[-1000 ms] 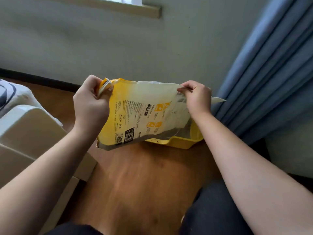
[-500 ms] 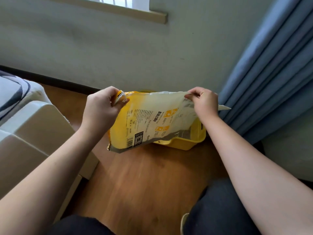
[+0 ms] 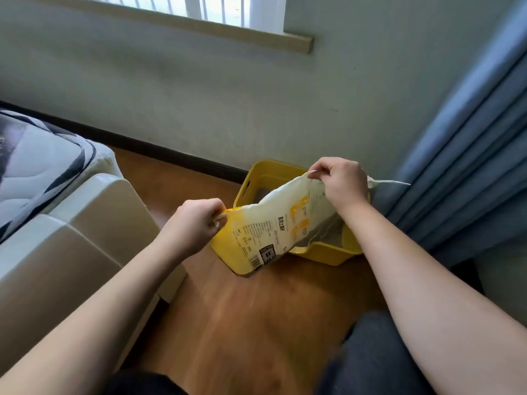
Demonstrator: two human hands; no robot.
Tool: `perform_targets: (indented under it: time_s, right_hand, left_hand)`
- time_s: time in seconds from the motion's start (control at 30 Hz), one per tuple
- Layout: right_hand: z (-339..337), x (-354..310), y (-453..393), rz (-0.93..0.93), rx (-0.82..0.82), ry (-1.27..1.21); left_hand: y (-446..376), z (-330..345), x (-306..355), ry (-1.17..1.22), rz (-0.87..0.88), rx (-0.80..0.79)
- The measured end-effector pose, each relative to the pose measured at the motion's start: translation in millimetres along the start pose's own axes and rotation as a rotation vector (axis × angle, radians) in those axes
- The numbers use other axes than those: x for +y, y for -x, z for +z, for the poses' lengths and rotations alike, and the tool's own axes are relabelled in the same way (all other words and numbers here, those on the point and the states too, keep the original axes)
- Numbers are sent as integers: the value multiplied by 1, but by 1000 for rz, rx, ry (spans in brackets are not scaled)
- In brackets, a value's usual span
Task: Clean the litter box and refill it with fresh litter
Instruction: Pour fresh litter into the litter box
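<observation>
While the litter bag (image 3: 273, 226) hangs tilted over the yellow litter box (image 3: 328, 253), both hands carry it by opposite ends. Left hand (image 3: 196, 226) grips the yellow end, fingers curled round the edge, and sits lower; right hand (image 3: 343, 183) pinches the pale end w/ thumb and fingers and sits higher, so the bag slopes down toward the left. Bag looks slack and flat, so prob. almost empty, and this hold seems meant to shake the rest out. Where the opening is, I cannot tell. Box stands on the wood floor (image 3: 242, 323), near the wall (image 3: 228, 104), just beside the blue curtain (image 3: 462, 152); grey litter shows inside
</observation>
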State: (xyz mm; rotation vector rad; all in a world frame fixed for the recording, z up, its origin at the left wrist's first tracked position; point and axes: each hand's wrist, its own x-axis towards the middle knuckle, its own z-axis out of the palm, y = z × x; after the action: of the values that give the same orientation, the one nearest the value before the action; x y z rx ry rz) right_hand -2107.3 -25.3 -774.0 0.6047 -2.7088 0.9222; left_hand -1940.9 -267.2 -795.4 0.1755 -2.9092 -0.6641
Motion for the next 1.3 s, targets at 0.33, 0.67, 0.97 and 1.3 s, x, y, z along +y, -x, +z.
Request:
perform_targets:
  time_s: [0.33, 0.67, 0.97, 1.3]
  right_hand:
    - [5, -18, 1, -163, -54, 95]
    - [14, -33, -1, -232, -62, 72]
    - [16, -33, -1, -264, -69, -39]
    - [-10, -4, 10, 573, 541, -803]
  left_hand:
    - [-9, 10, 11, -54, -8, -147]
    - [-67, 19, 82, 183, -97, -157]
    - [-73, 24, 91, 75, -235, -37]
    - [-66, 10, 96, 105, -164, 105]
